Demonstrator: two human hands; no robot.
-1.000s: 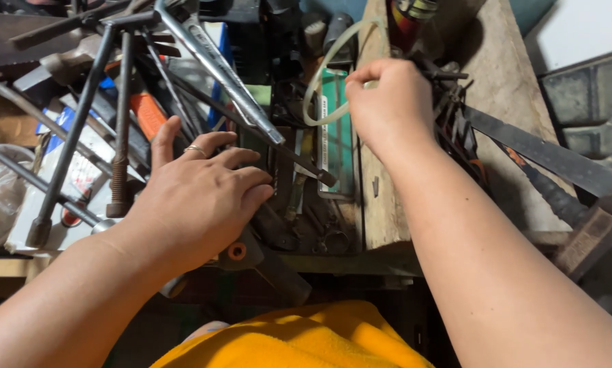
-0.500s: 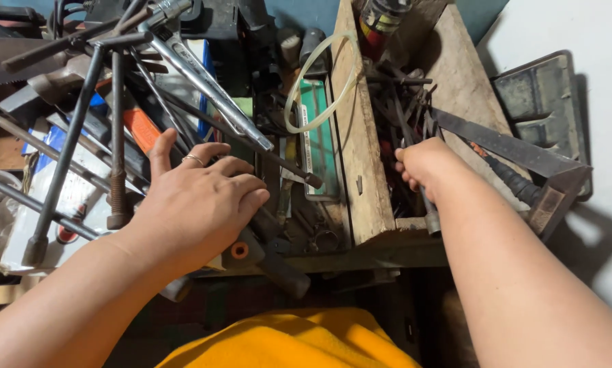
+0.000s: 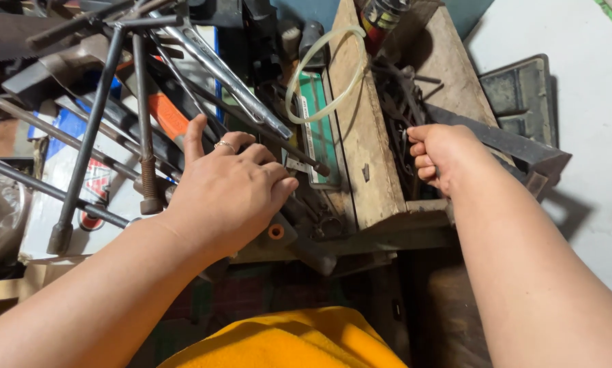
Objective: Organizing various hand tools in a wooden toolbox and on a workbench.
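Down inside the right compartment of a worn wooden toolbox [image 3: 360,146], right hand [image 3: 445,157] curled into a fist among dark metal rods and tools [image 3: 394,102], fingers pressed together; cannot tell what, if anything, is pinched inside, palm side hidden. Beside it, across the plank divider, left hand [image 3: 234,194] laid flat with fingers spread loosely over the heap in the left compartment, gripping nothing, a ring [image 3: 224,144] on one finger. Under and around that hand: a long bright chrome wrench [image 3: 234,78] slanting down toward the divider, thin dark steel bars, an orange-handled tool [image 3: 166,114] half buried, a rusty threaded bolt [image 3: 145,123] standing nearly upright, a black tool with a small orange disc [image 3: 276,232] just below the fingertips. Near the divider, a green flat case [image 3: 319,119] lying lengthwise, and a loop of clear tubing [image 3: 323,71] resting over its upper end and across the plank's edge. Past the box's right wall, a flat steel square [image 3: 517,146] jutting out over a pale floor, with a dark grey tray [image 3: 520,95] beyond. At bottom, yellow-orange cloth [image 3: 285,341].
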